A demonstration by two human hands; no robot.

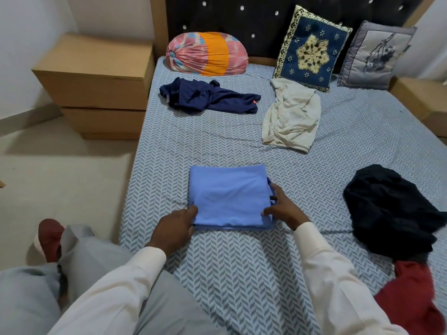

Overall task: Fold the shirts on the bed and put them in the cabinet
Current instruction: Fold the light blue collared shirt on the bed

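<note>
So I had the folded blue shirt (229, 197) sat between my hands, left hand (175, 222) and right hand (284, 209) pinching its near corners on the bed (242, 262).

Bed (242, 146) took up most of the rm, covered w/ a blue-grey herringbone sheet. Dark tufted headboard (254, 18) w/ shiny buttons stood behind it. Three cushions at the head: pink-orange bolster (205, 54) on my left, navy embroidered cushion (312, 48) leaning on the headboard, grey floral cushion (377, 56) just beside it. Wooden bedside unit (96, 78) on the left w/ drawer fronts, another (423, 100) on the right. Walls (36, 18) pale, floor (60, 170) beige. Light soft, even.
</note>
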